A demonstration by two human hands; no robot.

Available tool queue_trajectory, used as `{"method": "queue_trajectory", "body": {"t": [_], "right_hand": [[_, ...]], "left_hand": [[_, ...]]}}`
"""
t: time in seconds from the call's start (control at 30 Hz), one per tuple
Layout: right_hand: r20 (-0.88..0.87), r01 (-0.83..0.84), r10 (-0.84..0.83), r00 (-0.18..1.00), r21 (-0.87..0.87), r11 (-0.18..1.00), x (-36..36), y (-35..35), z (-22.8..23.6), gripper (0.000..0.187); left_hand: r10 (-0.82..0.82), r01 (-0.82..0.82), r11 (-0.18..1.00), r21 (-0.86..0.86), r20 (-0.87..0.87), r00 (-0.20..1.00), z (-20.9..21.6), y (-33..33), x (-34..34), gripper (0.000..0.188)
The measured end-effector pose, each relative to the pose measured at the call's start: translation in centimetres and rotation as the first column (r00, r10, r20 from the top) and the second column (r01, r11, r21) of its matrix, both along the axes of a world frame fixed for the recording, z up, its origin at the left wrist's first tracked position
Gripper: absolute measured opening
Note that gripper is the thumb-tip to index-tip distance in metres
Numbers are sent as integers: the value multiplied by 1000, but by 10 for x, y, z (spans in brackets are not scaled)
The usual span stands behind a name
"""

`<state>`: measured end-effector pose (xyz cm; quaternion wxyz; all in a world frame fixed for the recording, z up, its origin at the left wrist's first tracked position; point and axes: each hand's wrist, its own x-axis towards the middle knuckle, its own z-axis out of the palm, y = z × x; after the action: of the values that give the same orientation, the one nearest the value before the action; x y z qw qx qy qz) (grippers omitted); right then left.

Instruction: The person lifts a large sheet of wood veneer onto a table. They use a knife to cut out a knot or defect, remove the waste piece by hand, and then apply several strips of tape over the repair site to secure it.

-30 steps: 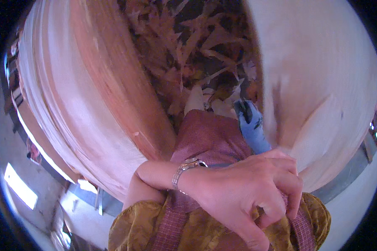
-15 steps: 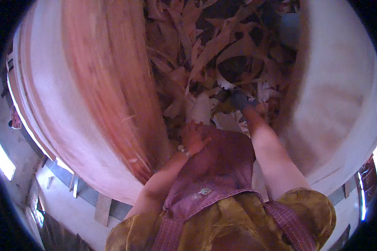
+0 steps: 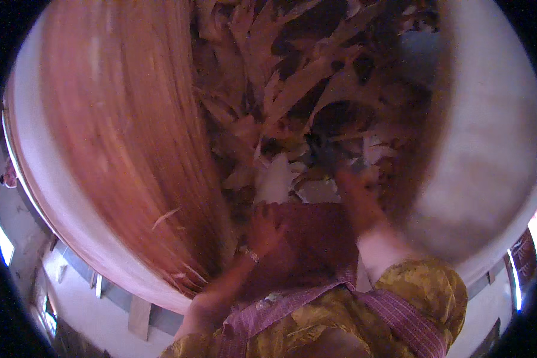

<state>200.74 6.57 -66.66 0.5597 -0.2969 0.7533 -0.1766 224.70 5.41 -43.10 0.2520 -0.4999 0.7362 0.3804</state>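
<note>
My left hand [image 3: 265, 230] lies on the dark red apron [image 3: 307, 238] over my leg, its fingers apart and holding nothing. A pale bracelet is at its wrist. My right hand [image 3: 356, 182] reaches down low beyond the apron's edge, its fingers closed around a dark thing [image 3: 323, 154] whose kind is too dim and blurred to tell. Thin strips of wood veneer [image 3: 298, 89] lie curled and heaped in front of and around that dark thing. Just past my left hand a pale, rounded shape [image 3: 273, 179] sticks out from under the apron.
A tall stack of reddish-brown veneer sheets [image 3: 131, 137] rises close on my left, with loose splinters at its edge. On the right stands another large pale stack [image 3: 489, 131]. A bluish-grey thing [image 3: 420, 48] lies among the scraps at the far right.
The view has shifted, so my hands, the apron and the scraps sit lower in it. My left hand stays on the apron, and my right hand stays low by the dark thing.
</note>
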Motion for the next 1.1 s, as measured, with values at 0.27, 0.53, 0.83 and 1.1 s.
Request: {"method": "queue_trajectory", "body": {"t": [0.27, 0.53, 0.83, 1.1], "right_hand": [[382, 628, -631, 676, 150, 764, -51, 59, 386, 23], [300, 799, -766, 568, 21, 600, -76, 194, 685, 30], [-298, 932, -925, 237, -199, 303, -5, 360, 830, 15], [-323, 847, -937, 133, -454, 277, -6, 556, 892, 22]], "left_hand": [[349, -393, 919, -26, -413, 841, -39, -19, -27, 55], [-85, 112, 994, 5, -613, 785, 53, -94, -183, 101], [-448, 661, 191, 725, -535, 717, 229, -65, -264, 48], [-71, 163, -512, 843, -231, 970, 365, 88, -319, 70]]}}
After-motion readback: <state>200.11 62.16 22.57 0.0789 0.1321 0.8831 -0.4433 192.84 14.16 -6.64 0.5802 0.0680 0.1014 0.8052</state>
